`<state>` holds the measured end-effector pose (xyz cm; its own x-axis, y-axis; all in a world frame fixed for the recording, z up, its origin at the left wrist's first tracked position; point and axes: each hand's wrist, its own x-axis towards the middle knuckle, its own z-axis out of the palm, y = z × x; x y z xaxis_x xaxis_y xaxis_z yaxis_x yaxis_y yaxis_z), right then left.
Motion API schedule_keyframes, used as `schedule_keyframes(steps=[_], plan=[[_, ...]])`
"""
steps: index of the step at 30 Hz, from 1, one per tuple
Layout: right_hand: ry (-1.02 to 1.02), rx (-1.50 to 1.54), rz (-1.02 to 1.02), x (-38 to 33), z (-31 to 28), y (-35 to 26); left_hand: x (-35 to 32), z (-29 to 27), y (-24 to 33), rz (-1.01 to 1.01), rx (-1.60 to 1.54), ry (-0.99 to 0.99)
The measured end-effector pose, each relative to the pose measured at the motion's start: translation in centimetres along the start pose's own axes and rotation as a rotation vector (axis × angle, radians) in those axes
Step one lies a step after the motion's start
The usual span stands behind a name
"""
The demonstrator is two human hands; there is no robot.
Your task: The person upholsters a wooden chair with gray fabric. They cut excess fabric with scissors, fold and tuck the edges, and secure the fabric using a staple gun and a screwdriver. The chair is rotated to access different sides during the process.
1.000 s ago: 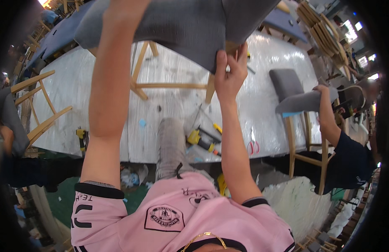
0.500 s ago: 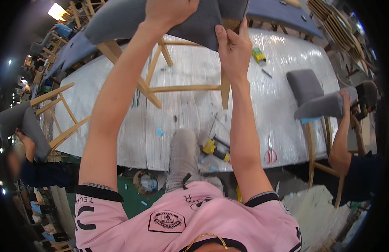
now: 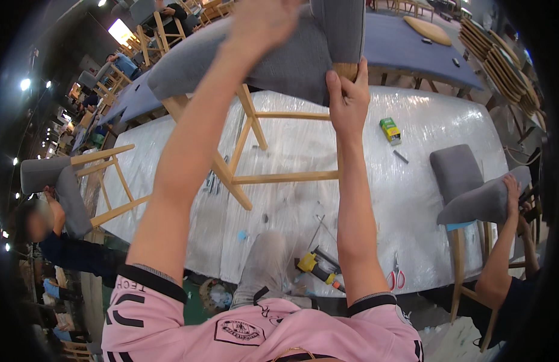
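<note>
A grey upholstered chair [image 3: 291, 72] with pale wooden legs and stretchers stands in front of me on the plastic-covered table. My right hand [image 3: 350, 102] is closed round the top of its right leg, just under the backrest, with the thumb at the lower edge of the seat fabric. My left hand [image 3: 264, 24] is over the seat fabric near the backrest. Motion blur smears its fingers, so I cannot tell whether it presses or holds the cloth.
On the table [image 3: 303, 139] lie a yellow-black power tool [image 3: 315, 265], red-handled pliers [image 3: 396, 274] and a green-yellow box [image 3: 389, 130]. People at left and right handle other grey chairs [image 3: 77, 199] [image 3: 460, 181]. Behind stands a blue-topped table [image 3: 412, 51].
The view has tilted up, so the chair and table sit lower in the picture. My left hand has become blurred over the seat; my right hand keeps its place at the chair leg.
</note>
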<state>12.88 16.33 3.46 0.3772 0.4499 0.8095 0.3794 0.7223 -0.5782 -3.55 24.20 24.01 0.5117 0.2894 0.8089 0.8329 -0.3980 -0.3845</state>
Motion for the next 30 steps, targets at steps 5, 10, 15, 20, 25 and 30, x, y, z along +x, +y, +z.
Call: schedule_keyframes(steps=[5,10,15,20,25,30], plan=[[0.023,-0.002,-0.003,0.8,-0.2,1.2,-0.9,-2.2,6.3,-0.233,-0.198,-0.472],[0.021,0.073,0.031,1.7,0.0,2.0,-4.0,-2.0,6.7,0.235,-0.138,-0.186],[0.015,0.056,0.003,2.3,0.4,2.7,-2.0,-1.9,4.2,0.267,-0.201,-0.492],[0.003,0.052,0.003,2.2,0.8,3.0,-0.5,-1.9,4.4,0.237,-0.205,-0.650],[0.029,-0.066,-0.066,2.5,0.3,3.1,0.1,-1.7,5.5,0.244,-0.180,-0.649],[-0.056,-0.084,-0.001,3.0,0.1,2.7,-1.1,0.1,4.7,0.233,-0.091,-0.575]])
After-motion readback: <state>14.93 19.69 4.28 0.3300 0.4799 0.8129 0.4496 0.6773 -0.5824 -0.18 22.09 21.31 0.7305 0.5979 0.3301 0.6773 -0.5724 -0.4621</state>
